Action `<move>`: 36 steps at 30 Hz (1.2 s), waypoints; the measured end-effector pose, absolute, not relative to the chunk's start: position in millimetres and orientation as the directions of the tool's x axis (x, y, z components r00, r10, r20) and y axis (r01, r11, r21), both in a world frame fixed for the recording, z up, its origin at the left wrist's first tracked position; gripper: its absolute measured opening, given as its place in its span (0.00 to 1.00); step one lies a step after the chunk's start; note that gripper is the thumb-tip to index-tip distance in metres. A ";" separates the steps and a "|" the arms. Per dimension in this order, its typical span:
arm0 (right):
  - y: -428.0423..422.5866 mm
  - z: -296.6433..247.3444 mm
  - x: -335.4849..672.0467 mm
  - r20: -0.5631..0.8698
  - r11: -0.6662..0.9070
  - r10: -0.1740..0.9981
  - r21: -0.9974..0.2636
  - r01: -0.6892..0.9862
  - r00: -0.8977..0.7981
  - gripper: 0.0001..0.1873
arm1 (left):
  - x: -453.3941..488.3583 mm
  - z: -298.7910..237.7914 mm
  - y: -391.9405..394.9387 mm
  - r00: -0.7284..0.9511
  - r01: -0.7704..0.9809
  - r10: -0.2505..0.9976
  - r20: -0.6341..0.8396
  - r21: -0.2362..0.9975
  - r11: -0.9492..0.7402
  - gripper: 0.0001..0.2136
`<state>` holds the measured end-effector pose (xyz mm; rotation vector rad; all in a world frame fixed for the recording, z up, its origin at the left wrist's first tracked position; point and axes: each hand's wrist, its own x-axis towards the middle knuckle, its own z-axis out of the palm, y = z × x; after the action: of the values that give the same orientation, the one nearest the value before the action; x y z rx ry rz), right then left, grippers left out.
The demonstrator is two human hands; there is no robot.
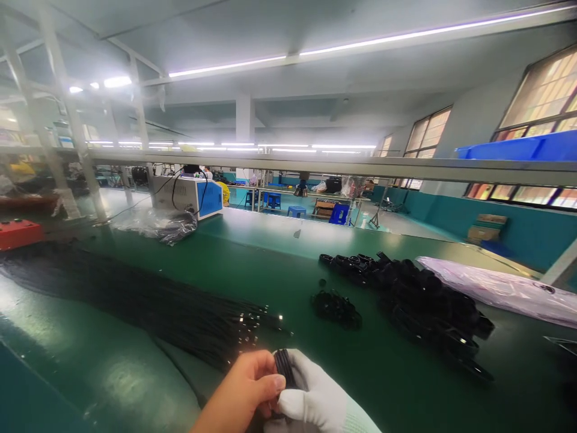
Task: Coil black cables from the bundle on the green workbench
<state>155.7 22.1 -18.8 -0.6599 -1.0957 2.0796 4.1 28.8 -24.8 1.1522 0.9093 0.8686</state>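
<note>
Pinching the black coil (283,365), seemingly light and springy, best held around its loops, your left hand (252,382) and gloved right hand (318,388) share the grip. You have it near the bright-tipped cable bundle (180,307).

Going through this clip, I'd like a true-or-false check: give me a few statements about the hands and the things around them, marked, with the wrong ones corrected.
1. The right hand is in a white glove. True.
2. The left hand is gloved too. False: the left hand is bare.
3. Both hands are on a black coil. True.
4. The long black cables lie at the right of the green table. False: the long black cables are spread over its left side.
5. A red box is at the left edge of the picture. True.
6. The large blue bin is on the floor. False: the large blue bin is up on the shelf.
</note>
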 end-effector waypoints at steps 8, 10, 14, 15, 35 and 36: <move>23.9 -25.5 154.2 -0.042 -0.440 0.751 -0.776 -0.452 -0.658 0.23 | 1.1 -9.6 23.2 0.113 0.473 0.984 0.139 0.863 -0.176 0.09; 26.9 -29.6 153.0 -0.004 -0.354 0.765 -0.838 -0.415 -0.644 0.27 | 2.8 -18.3 22.8 0.107 0.548 0.928 0.356 0.758 -0.354 0.17; 34.2 -36.3 151.5 0.049 -0.227 0.771 -0.910 -0.346 -0.635 0.33 | 7.7 -38.3 25.5 0.075 0.522 0.836 0.544 0.693 -0.497 0.17; 34.9 -36.6 151.1 0.044 -0.222 0.773 -0.916 -0.335 -0.633 0.34 | 8.6 -40.6 26.9 0.058 0.509 0.833 0.550 0.702 -0.499 0.17; 18.2 -21.3 149.0 -0.065 -0.451 0.806 -0.711 -0.540 -0.588 0.24 | 1.7 -8.7 48.9 0.187 0.353 0.950 0.249 0.885 -0.302 0.16; 16.8 -20.6 152.0 -0.051 -0.495 0.773 -0.672 -0.551 -0.632 0.23 | -3.8 -4.1 49.6 0.215 0.308 0.957 0.196 0.916 -0.257 0.17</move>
<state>152.0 16.8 -20.6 -0.4473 -0.8019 2.1504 -3.8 49.6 -4.1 1.7149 1.1910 1.0576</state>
